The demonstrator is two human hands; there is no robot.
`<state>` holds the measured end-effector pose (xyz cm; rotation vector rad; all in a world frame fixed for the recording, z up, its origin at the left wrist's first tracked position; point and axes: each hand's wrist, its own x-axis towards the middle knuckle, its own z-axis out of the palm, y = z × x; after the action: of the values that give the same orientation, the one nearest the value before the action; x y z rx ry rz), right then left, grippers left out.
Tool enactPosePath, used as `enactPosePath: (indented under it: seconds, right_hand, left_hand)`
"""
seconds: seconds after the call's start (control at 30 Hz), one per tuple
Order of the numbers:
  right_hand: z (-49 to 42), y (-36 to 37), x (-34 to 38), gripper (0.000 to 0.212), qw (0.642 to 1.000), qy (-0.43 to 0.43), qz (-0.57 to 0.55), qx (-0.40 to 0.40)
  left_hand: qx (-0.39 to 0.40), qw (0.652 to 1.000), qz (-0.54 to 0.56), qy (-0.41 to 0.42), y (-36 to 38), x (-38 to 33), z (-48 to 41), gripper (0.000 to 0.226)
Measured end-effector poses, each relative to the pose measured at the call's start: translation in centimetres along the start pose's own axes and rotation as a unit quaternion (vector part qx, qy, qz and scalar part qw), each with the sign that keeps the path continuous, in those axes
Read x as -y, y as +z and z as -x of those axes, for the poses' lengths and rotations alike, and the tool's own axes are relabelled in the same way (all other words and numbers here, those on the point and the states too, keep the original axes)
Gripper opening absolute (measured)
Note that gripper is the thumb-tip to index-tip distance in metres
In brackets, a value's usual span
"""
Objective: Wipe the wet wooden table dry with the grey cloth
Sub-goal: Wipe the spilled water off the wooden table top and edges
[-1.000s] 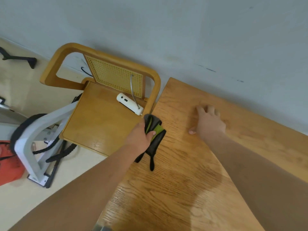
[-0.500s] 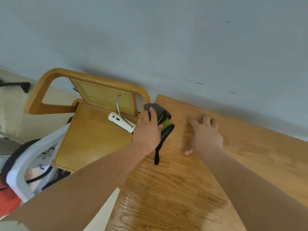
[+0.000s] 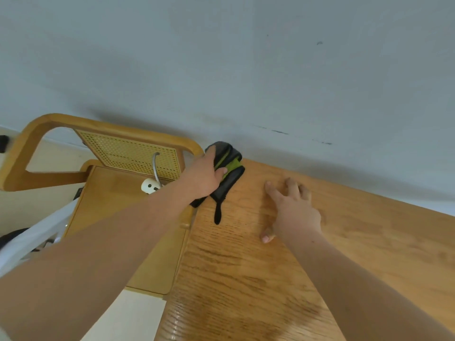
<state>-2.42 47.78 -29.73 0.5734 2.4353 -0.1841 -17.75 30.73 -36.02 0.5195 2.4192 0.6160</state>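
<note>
The wooden table (image 3: 357,242) runs from the lower middle to the right edge, against a grey wall. A darker wet patch (image 3: 236,271) shows on its near left part. My left hand (image 3: 204,175) presses the grey cloth (image 3: 227,168), dark with a green panel, onto the table's far left corner right by the wall. A dark strip of the cloth trails toward me. My right hand (image 3: 293,210) lies flat on the tabletop to the right of the cloth, fingers spread, holding nothing.
A wooden chair (image 3: 105,207) with a cane back stands tight against the table's left edge. A white device (image 3: 149,186) with a grey cable lies on its seat. A white frame (image 3: 37,237) and pale floor are at the lower left.
My left hand has pushed the cloth away from me along the table's left edge, up to the far corner by the wall. My right hand stays flat on the table.
</note>
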Motion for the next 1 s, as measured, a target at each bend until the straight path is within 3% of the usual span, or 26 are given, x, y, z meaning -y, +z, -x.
enactPosePath:
  seconds: [0.23, 0.33, 0.43, 0.5, 0.67, 0.87, 1.0]
  right_hand:
    - [0.0, -0.1, 0.0, 0.136, 1.0, 0.007, -0.013, -0.008]
    - [-0.2, 0.1, -0.1, 0.136, 1.0, 0.015, -0.017, -0.01]
    - [-0.4, 0.5, -0.4, 0.137, 1.0, 0.013, -0.01, -0.015]
    - [-0.3, 0.8, -0.4, 0.137, 1.0, 0.016, -0.008, -0.017]
    - [-0.1, 1.1, -0.4, 0.135, 1.0, 0.019, -0.01, -0.016]
    - [-0.1, 0.9, -0.8, 0.135, 1.0, -0.005, -0.013, -0.015]
    - [0.2, 2.0, -2.4, 0.129, 0.996, -0.048, -0.045, -0.056]
  left_hand:
    - [0.014, 1.0, 0.019, -0.019, 1.0, 0.7, 0.6, 0.053]
    - [0.007, 0.995, -0.097, 0.039, 0.3, -2.0, -3.4, 0.047]
    - [0.054, 0.962, -0.247, 0.105, 0.7, -5.6, -5.4, 0.028]
    - [0.078, 0.944, -0.284, 0.15, 1.5, -7.2, -5.5, 0.025]
    - [0.092, 0.928, -0.26, 0.249, 0.6, -6.3, -5.0, 0.044]
    - [0.197, 0.941, -0.194, 0.195, -3.4, -3.0, -5.4, 0.067]
    - [0.195, 0.951, -0.186, 0.154, -2.4, -4.4, -5.6, 0.067]
